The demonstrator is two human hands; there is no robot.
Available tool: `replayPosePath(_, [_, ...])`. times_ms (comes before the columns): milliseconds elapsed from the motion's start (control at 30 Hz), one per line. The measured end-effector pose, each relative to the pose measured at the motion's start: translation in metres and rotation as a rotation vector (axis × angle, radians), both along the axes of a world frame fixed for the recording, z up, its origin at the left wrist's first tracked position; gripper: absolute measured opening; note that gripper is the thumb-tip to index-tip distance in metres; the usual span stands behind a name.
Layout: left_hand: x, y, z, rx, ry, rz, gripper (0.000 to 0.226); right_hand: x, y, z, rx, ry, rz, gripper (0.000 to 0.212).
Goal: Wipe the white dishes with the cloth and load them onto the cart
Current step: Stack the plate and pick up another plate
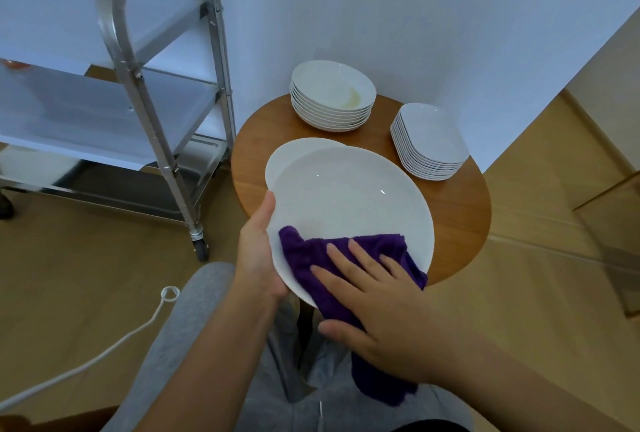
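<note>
The hands are both engaged: the left hand [258, 255] is curled round the 9 o'clock rim of a large white plate [349, 203], thumb on the upper face, while the right hand [377, 296] is laid flat, fingers straight and spread, pressing a purple cloth [304, 251] against the plate's 6 o'clock portion. The plate is held tilted above the near edge of a round wooden table [460, 210], with a tail of the cloth hanging below the right wrist.

The wiping step is judged to be in hand; the upper half of the plate is not yet covered by the cloth. A sweep toward 12 o'clock would be called for next, then a carry toward 10 o'clock, where a steel cart [162, 92] stands with its shelves.

From left to right: one cart; one plate in the hands, with the rim of a second large plate [280, 161] visible beneath it at 10 o'clock, on the table; one stack of round bowls [332, 96], about nine by rim count, the top one marked by a yellowish smear; one stack of squarish dishes [429, 141], roughly eleven, the exact number being hard to tell.
</note>
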State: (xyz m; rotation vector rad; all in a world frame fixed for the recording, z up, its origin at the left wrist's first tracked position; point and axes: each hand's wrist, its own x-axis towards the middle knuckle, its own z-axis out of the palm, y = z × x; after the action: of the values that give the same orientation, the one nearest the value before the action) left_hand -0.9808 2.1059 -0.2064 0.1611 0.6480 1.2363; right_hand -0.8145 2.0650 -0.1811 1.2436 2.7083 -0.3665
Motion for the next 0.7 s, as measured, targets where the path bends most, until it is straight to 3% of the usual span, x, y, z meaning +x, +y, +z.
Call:
replayPosePath(100, [-0.004,0.001,0.000,-0.009,0.046,0.017,0.037,0.016,0.009,-0.003,0.178,-0.032,0.180,0.066])
replayPosePath(300, [-0.013,0.009,0.008,0.087,0.141,-0.093,0.036,0.067,0.039,-0.005,0.374,-0.058,0.514,0.082])
replayPosePath(400, [-0.014,0.015,0.013,0.092,0.196,-0.123,0.039,0.075,0.041,-0.009,0.528,0.004,0.550,0.050])
replayPosePath(467, [-0.016,0.019,0.018,0.111,0.195,-0.071,0.034,0.069,0.036,-0.012,0.616,0.077,0.501,0.031])
replayPosePath(567, [-0.005,0.014,0.027,0.099,0.214,0.049,0.045,0.043,0.029,-0.008,0.658,0.210,0.300,0.029])
replayPosePath(633, [0.019,0.004,0.027,-0.046,0.249,0.128,0.067,0.020,0.025,-0.007,0.655,0.273,0.120,0.036])
replayPosePath(700, [0.040,-0.006,0.024,-0.162,0.323,0.212,0.064,-0.004,0.021,-0.007,0.617,0.292,-0.018,0.044])
